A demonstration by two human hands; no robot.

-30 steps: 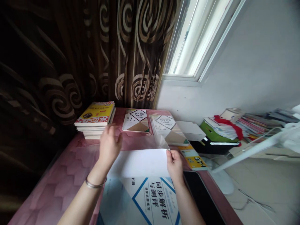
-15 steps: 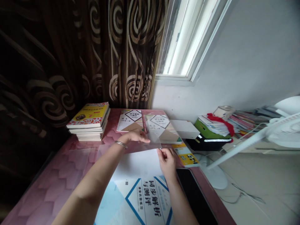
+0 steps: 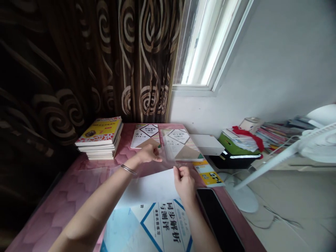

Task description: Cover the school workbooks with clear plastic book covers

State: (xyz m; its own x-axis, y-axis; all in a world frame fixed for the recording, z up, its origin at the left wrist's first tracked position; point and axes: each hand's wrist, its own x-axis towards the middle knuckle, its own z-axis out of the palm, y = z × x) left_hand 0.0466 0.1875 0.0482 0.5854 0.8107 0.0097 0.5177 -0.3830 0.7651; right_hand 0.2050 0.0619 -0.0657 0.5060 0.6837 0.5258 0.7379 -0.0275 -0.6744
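right hand (image 3: 185,180) pinches a corner of the page (image 3: 152,187); left hand (image 3: 149,154), half curled, is at the clear film (image 3: 168,162), whether gripping it one cannot tell.

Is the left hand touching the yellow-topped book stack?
Apart. The head view shows a strip of pink table covering between the left hand and the book stack.
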